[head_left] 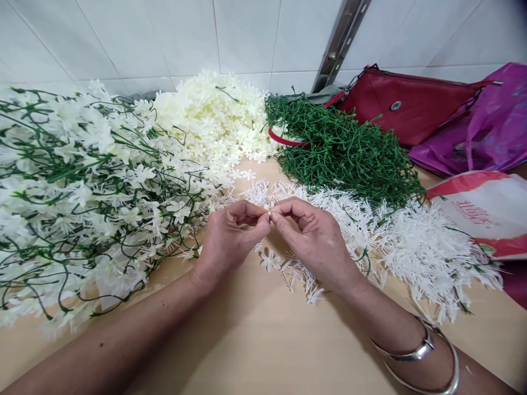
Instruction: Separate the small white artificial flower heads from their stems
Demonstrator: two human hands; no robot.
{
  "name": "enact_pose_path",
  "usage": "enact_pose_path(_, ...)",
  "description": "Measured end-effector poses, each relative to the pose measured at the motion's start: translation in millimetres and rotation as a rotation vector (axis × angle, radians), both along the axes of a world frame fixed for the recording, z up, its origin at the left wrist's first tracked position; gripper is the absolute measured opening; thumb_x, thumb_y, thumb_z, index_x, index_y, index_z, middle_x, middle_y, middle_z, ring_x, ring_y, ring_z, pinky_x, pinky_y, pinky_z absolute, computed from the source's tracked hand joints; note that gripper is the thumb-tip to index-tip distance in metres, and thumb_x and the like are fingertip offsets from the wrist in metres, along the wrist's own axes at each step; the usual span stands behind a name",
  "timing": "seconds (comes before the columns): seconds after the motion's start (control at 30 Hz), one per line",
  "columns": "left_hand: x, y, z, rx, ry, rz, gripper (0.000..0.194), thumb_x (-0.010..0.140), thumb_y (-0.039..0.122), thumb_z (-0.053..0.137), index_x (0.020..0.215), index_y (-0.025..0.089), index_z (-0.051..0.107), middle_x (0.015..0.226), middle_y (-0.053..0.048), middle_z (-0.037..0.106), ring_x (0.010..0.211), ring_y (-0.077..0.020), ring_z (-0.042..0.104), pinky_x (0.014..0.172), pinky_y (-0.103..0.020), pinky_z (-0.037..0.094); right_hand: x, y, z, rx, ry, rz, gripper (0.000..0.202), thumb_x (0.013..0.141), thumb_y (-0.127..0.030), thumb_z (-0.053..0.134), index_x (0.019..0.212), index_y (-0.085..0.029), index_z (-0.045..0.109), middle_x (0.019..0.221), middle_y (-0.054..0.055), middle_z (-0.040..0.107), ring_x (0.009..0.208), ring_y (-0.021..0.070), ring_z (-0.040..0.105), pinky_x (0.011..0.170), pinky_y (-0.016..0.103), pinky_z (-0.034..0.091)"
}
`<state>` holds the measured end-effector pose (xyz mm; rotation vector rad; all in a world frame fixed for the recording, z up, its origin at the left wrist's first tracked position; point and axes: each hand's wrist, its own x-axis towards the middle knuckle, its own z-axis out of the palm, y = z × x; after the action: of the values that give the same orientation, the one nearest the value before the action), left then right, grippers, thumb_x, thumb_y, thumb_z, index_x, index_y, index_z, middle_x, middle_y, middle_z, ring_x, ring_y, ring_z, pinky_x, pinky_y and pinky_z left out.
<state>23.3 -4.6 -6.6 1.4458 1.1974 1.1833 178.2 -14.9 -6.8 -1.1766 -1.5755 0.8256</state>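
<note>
My left hand [230, 238] and my right hand [315, 238] meet fingertip to fingertip above the middle of the table. Both pinch a tiny white artificial flower part [270, 208], mostly hidden by the fingers. Just below them a single white flower [269, 260] lies on the table. White stamen pieces [304, 277] are scattered beside it and under my right hand. Left of my left hand spreads a large heap of white artificial flowers on green stems [102, 181].
Loose cream blossoms [222, 109] are piled at the back. Bare green stems [346, 148] lie back right, with a heap of white stamens [428, 247] before them. A red bag [379, 109], a purple plastic bag [486, 126] and a white-and-red package [481, 208] stand at right, near the tiled wall [247, 38].
</note>
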Motion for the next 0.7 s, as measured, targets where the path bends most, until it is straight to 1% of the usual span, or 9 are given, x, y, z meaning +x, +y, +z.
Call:
enact_pose_path(0.23,2.2,3.3,4.5,-0.102,-0.051,0.027,0.008,0.069,0.021,0.074,0.07,0.014,0.072,0.063,0.0,0.07,0.054,-0.0078,0.056,0.05,-0.017,0.043,-0.6,0.6,2.4,-0.02,-0.016,-0.021,0.009,0.086,-0.018,0.062,0.078,-0.019,0.066,0.077,0.0,0.066,0.074,0.0148,0.06,0.071,0.029,0.046)
enact_pose_path(0.33,0.7,4.7,4.6,-0.122,-0.065,-0.001,0.01,0.07,0.024,0.076,0.071,0.014,0.073,0.064,-0.001,0.071,0.055,-0.0089,0.058,0.051,-0.018,0.045,1.1,0.8,3.1,-0.043,0.002,-0.016,0.009,0.087,-0.02,0.062,0.079,-0.019,0.067,0.078,0.0,0.067,0.074,0.0152,0.061,0.071,0.03,0.046)
enact_pose_path(0.47,-0.3,4.6,2.1,-0.129,-0.096,-0.062,0.017,0.07,0.027,0.079,0.079,0.014,0.074,0.072,-0.004,0.075,0.06,-0.0116,0.064,0.056,-0.021,0.049,4.6,3.3,2.4,-0.032,0.026,0.012,0.01,0.088,-0.025,0.064,0.08,-0.02,0.068,0.08,0.001,0.069,0.076,0.016,0.062,0.074,0.031,0.047)
enact_pose_path(0.63,0.3,4.2,1.5,-0.076,-0.046,-0.026,0.008,0.071,0.021,0.074,0.073,0.014,0.07,0.069,-0.001,0.071,0.06,-0.0099,0.061,0.057,-0.019,0.047,4.7,5.2,2.2,-0.075,0.079,0.056,0.01,0.086,-0.024,0.063,0.078,-0.02,0.067,0.077,0.0,0.068,0.074,0.0151,0.062,0.073,0.031,0.048)
enact_pose_path(0.7,-0.3,5.1,1.9,-0.057,-0.029,-0.031,0.008,0.073,0.021,0.072,0.073,0.015,0.068,0.069,0.0,0.069,0.061,-0.0096,0.059,0.057,-0.02,0.046,3.7,5.1,1.7,-0.087,0.102,0.059,0.009,0.086,-0.024,0.063,0.078,-0.02,0.067,0.078,0.0,0.068,0.074,0.0152,0.062,0.073,0.031,0.049)
